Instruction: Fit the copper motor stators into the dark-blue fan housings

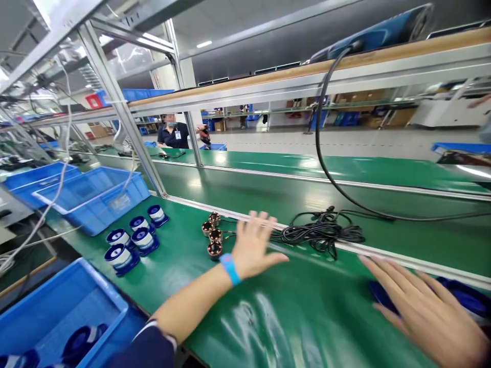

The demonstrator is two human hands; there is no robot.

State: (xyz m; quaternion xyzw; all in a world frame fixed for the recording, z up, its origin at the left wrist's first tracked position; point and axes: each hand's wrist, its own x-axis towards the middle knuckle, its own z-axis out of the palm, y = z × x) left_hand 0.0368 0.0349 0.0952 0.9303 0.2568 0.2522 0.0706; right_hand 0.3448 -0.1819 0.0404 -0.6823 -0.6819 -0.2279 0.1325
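Observation:
My left hand (253, 248), a blue band on its wrist, is spread over the green bench with nothing in it. Just left of it stand several motor stators with copper windings (215, 236). Their leads run behind my fingers toward a bundle of black cables (322, 230) on the bench's far rail. At the right, my right hand (425, 306) is stretched flat, slightly blurred, above dark blue plastic housings (470, 296) that it partly covers. Whether it touches them I cannot tell. Several blue housings with white bands (121, 259) stand at the left of the bench.
A blue bin (103, 306) with more housings sits at the lower left; other blue bins (95, 194) stand behind it. A metal frame post (126, 117) rises at the left. A thick black cable (320, 138) hangs from the shelf. A co-worker (173, 135) is across the line.

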